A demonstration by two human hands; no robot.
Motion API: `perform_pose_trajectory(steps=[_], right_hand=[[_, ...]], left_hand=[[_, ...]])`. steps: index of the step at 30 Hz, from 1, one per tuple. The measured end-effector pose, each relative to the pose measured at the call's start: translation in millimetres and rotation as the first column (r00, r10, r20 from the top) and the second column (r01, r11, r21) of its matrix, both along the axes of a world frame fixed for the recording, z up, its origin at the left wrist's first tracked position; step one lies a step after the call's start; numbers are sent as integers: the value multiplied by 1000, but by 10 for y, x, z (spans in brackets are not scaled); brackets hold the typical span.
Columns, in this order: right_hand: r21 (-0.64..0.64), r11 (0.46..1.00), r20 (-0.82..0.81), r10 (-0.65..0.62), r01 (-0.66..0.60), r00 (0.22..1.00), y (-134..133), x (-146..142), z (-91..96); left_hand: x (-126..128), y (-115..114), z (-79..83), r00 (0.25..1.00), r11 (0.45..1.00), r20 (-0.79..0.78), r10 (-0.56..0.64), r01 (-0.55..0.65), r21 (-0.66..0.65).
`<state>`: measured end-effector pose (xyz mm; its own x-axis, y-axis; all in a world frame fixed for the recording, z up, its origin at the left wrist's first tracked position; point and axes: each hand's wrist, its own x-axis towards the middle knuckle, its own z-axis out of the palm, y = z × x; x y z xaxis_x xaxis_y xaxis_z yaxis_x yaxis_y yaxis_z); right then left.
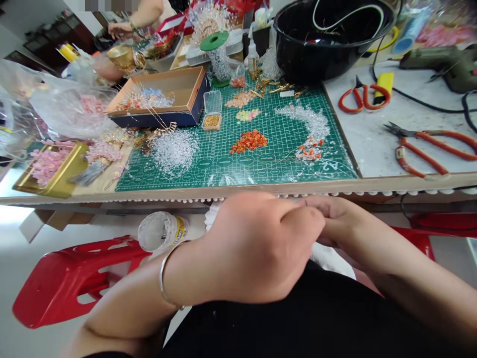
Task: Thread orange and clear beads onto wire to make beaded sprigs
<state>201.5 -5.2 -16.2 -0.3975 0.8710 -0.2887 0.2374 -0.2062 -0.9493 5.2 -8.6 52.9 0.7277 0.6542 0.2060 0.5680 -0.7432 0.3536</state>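
Note:
My left hand (257, 248), with a silver bangle (163, 278) on its wrist, is closed in front of the table edge and slightly blurred. Its fingers meet those of my right hand (333, 219), which are pinched together. Whatever lies between the fingertips is hidden by the left hand. Beyond them on the green cutting mat (216, 171) are a pile of orange beads (249, 141), clear beads (173, 151) to the left, and a curved cluster of clear bead sprigs (313, 122) ending in orange-and-white ones (310, 149).
Pliers (428, 144) and orange-handled snips (363, 97) lie at right, near a glue gun (443, 64) and black basin (331, 44). An open box (194, 97) and a wire spool (219, 59) stand behind. A red stool (55, 283) is below left. Another person's hand (121, 30) shows far back.

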Motion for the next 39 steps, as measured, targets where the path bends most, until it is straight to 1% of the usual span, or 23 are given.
perform_pose_trajectory(steps=[1,3,5,7,11,14,17,20,21,23,24,26,27,28,29,30,31,32,33,34,37,38,39], right_hand=[[-35,999,-21,-17,16,1000,7,7,0],[-162,986,-116,-44,25,992,16,20,17],[-284,958,-231,-111,42,967,20,30,45],[-375,926,-324,-169,38,931,21,37,72],[-462,886,-385,-240,39,891,23,45,98],[-507,861,-388,-275,46,880,23,40,101],[-520,853,-384,-280,44,880,12,28,106],[-523,852,-388,-264,25,883,-8,32,114],[-518,855,-393,-252,13,884,-14,40,117],[-509,861,-397,-218,-16,891,-27,65,123],[-505,862,-398,-200,-32,895,-32,79,126],[-495,867,-404,-162,-66,900,-45,100,132],[-490,867,-412,-140,-89,900,-53,105,134],[-490,863,-423,-116,-119,899,-61,105,135],[-494,855,-436,-89,-156,896,-70,102,135],[-503,842,-447,-64,-192,892,-78,95,134],[-514,828,-457,-43,-225,888,-85,86,131],[-526,814,-464,-31,-247,885,-90,77,126],[-536,803,-469,-26,-261,883,-93,69,120],[-543,797,-472,-30,-264,881,-93,64,112],[-555,803,-459,-78,-218,885,-85,70,87],[-550,811,-454,-92,-197,886,-82,77,80],[-539,823,-447,-100,-179,889,-81,85,73]], left_hand=[[-25,-48,-19,1000,1000,10,-26,26,7],[-84,-111,-83,998,998,21,-60,59,16],[-135,-139,-155,998,998,22,-60,60,6],[-169,-148,-212,999,999,13,-46,46,-18],[-192,-159,-302,996,999,79,-30,31,-14],[-186,-167,-402,979,1000,203,-3,7,-20],[-172,-161,-520,941,993,337,39,2,-122],[-179,-130,-619,913,959,402,72,48,-280],[-189,-116,-647,906,938,412,97,55,-341],[-210,-82,-702,885,872,413,217,14,-489],[-218,-61,-731,869,815,393,300,-19,-580],[-220,-8,-787,826,663,340,449,-53,-747],[-211,26,-811,805,594,327,496,-39,-804],[-196,64,-829,788,539,330,519,-3,-842],[-178,106,-838,776,502,347,526,46,-864],[-157,150,-835,768,482,370,522,92,-871],[-137,195,-821,764,476,392,512,128,-870],[-121,237,-794,764,478,410,499,152,-865],[-111,275,-756,765,492,422,486,159,-856],[-108,307,-709,769,524,429,474,146,-839],[-142,379,-539,807,678,414,421,23,-735],[-165,398,-482,827,724,392,402,-26,-689],[-190,420,-428,850,757,360,384,-67,-650]])
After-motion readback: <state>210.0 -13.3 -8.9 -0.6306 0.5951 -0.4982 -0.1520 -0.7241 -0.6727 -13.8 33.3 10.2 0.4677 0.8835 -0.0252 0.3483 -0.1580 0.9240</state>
